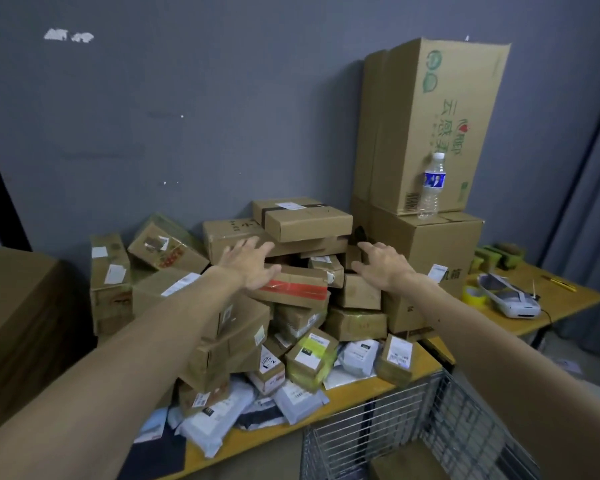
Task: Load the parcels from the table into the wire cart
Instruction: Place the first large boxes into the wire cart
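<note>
- On the yellow table point(364, 388), heaped from front edge to wall: brown taped parcels point(302, 220), too overlapped to count, plus several grey mail bags point(300, 401).
- Two hands, left hand point(252, 265) and right hand point(381, 263), spread-fingered and holding nothing, over the heap's top.
- One wire cart point(378, 424) at the table's front right corner.
- One water bottle point(432, 185) on stacked cartons point(430, 244) behind.

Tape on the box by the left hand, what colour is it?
The tape is red, clearest in the head view.

You've got matt brown cardboard parcels point(302, 220), glossy grey plastic mailers point(300, 403), a bare metal wire cart point(395, 420), and a smooth yellow bench point(357, 389).
</note>
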